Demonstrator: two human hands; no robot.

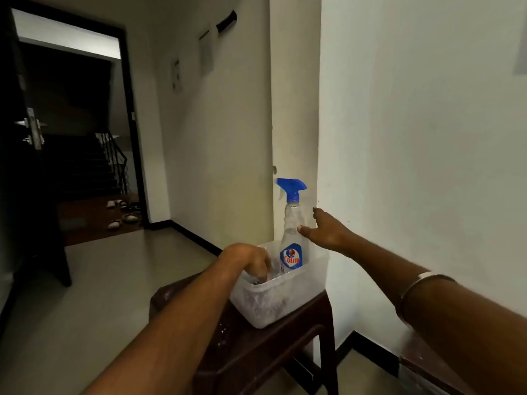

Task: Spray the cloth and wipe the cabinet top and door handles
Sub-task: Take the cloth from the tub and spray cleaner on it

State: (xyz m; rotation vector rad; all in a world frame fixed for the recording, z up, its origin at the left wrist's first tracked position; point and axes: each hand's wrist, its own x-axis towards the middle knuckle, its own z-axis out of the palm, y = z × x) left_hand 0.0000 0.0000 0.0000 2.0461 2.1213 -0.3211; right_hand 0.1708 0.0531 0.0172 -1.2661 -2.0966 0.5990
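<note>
A clear spray bottle (291,238) with a blue trigger head stands upright in a translucent plastic tub (285,297) on a dark wooden stool (256,352). My right hand (325,230) is spread open just right of the bottle, thumb near its shoulder, fingers not closed around it. My left hand (251,260) dips into the tub's left side with its fingertips curled down among something dark at the bottom; what it touches is hidden. No cloth shows clearly.
The stool stands against a white wall corner (319,138). A dark wooden edge (422,366) shows at the lower right. An open dark door (28,132) and a stairway lie at the far left, with sandals (122,215) on the floor.
</note>
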